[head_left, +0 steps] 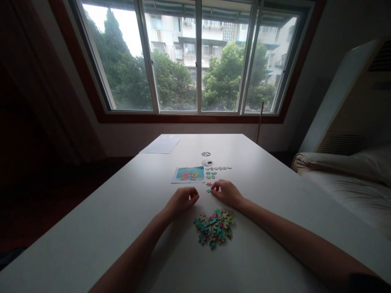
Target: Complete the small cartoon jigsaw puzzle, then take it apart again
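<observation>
**Forearms in, fingertips meeting past the heap**

Forearms reach in from both lower corners across the white table (275, 183), framing a heap of loose jigsaw pieces (214, 228). It lies just short of both hands, probably so either can dip into it. The heap spreads slightly wider than deep, its long axis running left to right.

The left hand (181, 202) rests on its side, fingers curled toward the thumb; whether it pinches anything cannot be told. The right hand (226, 192) is curled too, fingertips at a small teal piece (209, 190) too small to show its facing or whether it is gripped.

Beyond, a cartoon picture (189, 174) lies flat, long side across, seemingly turned for easy reading, beside a row of pieces (218, 168) running left to right.
</observation>
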Demonstrator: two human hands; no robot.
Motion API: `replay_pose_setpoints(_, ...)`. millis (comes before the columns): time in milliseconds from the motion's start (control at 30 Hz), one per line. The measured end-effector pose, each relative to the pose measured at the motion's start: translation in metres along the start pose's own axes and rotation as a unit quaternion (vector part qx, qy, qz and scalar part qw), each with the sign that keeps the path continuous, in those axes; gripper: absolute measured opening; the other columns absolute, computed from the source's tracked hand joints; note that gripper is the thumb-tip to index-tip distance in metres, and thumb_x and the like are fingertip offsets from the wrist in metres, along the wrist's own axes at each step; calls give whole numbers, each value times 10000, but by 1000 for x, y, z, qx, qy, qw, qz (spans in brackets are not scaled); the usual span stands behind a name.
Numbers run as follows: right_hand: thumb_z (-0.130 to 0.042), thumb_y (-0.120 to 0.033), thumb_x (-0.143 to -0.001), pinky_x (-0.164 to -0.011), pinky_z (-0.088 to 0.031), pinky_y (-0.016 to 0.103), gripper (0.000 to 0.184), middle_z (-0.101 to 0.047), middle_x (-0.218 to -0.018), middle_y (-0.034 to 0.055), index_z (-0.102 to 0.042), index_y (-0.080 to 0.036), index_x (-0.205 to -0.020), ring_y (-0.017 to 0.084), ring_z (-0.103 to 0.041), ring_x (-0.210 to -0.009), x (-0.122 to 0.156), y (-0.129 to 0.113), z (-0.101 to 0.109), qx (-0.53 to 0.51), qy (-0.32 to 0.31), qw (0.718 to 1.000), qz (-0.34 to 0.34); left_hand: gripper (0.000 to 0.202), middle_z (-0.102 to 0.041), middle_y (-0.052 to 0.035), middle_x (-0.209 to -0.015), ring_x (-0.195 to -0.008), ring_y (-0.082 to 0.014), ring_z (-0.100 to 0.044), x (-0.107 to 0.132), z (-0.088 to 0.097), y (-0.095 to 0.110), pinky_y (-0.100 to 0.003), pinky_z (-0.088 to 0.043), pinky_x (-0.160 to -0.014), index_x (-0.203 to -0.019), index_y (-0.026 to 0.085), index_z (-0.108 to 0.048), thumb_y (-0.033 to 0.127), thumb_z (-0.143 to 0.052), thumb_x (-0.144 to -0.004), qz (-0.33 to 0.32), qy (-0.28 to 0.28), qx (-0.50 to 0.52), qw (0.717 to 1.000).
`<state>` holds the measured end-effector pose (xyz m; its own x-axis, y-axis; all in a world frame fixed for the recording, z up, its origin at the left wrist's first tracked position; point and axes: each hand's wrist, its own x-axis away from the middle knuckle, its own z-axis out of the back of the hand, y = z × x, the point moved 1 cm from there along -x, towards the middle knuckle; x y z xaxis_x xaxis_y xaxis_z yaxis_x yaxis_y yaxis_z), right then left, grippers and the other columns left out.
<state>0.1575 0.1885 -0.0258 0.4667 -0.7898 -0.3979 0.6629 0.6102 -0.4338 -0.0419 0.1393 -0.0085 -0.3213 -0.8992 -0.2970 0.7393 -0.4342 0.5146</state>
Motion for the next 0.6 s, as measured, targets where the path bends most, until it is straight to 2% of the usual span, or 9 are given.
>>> replay_pose_setpoints(200, -542, -257, -743, -600, -393, 223, 112, -598, -737, 9, -639, -206, -765, 109, -531, -630, -5, -3, -2, 10, -4, 1000, -4, 171, -563, 3, -607, -544, -110, -460, 1, 1, 0, -204, -341, -532, -701, 148, -610, 239, -469, -736, -5, -3, 0, 1000)
replay_pose_setpoints(300, -531, -231, -750, -612, -396, 228, 113, -596, -742, 13, -638, -200, -773, 110, -529, -643, -3, -4, 6, 2, -1, 1000, 7, 173, -564, 1, -610, -545, -110, -461, 1, 1, 2, -203, -342, -535, -706, 149, -608, 238, -464, -742, -8, -7, -1, 1000)
replay_pose_setpoints(367, -525, -226, -757, -593, -398, 222, 118, -592, -718, 10, -636, -194, -778, 103, -517, -618, 1, -3, 18, -25, -35, 999, 31, 170, -567, -1, -618, -550, -110, -464, 0, 0, 2, -203, -343, -537, -707, 150, -606, 234, -463, -743, -12, -9, -3, 1000)
replay_pose_setpoints(500, -542, -263, -754, -542, -408, 198, 144, -586, -706, 8, -644, -196, -831, 91, -496, -584, 22, -3, 46, -106, -170, 977, 69, 159, -572, 0, -630, -554, -111, -472, 0, -6, 4, -205, -344, -540, -710, 157, -607, 223, -466, -742, -11, -17, -9, 1000)
replay_pose_setpoints(600, -595, -331, -717, -549, -417, 198, 224, -584, -770, 18, -639, -203, -895, 88, -488, -595, 41, -3, 58, -137, -198, 968, 71, 154, -571, 0, -627, -563, -113, -478, 1, -9, 8, -206, -344, -544, -706, 158, -609, 216, -470, -740, -15, -22, -12, 1000)
